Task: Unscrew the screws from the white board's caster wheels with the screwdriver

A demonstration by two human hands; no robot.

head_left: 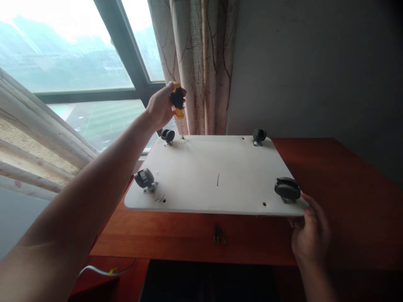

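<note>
Saw near left caster first, on the board, with pen marks and near left hole just right of it

Saw far left caster next, at the back corner

Found left hand closed round the handle of the driver, reaching in from the left to the board's far edge

Read driver axis as near upright, leaning a touch left at the top, running down to far left hole; put that hole below and right of left hand, far nearer to it than to right hand

Could not make out tip depth or a screw head there

Saw a few bolts in front of the near edge, lying on the table, well apart from both hands

Then far right hole, far right caster, near right hole, near right caster

Found right hand gripping the near right corner, fingers partly hidden beneath, diagonally opposite the driver
</note>
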